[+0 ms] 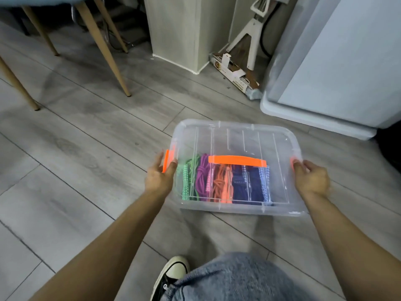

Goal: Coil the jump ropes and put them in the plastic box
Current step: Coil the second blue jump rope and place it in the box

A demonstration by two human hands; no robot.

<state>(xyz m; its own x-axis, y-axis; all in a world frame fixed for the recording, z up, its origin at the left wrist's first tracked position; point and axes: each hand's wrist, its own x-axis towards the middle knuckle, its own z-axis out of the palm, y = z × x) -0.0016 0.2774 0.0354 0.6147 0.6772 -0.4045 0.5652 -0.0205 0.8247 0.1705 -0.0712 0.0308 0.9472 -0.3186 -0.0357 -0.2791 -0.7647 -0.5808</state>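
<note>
The plastic box (238, 166) sits on the grey floor (86, 159), near a white cabinet (336, 61), with its clear lid (238, 137) on top; inside, near the front, the jump ropes (223, 183) lie coiled side by side, green, purple, orange and blue; the left hand (159, 177) holds the left end of the box, its fingers curled by the orange clip (166, 162) there; the right hand (310, 178) holds the right end, thumb on top, fingers curled round the rim by the other clip; the job looks almost done, maybe just the clips are left to snap; if one clip is not shut, the lid could pop up and the ropes could spill when the box is lifted; if one hand pulls harder, the box could tip; a shoe (171, 272) is close by, so a dropped box could land on it.
</note>
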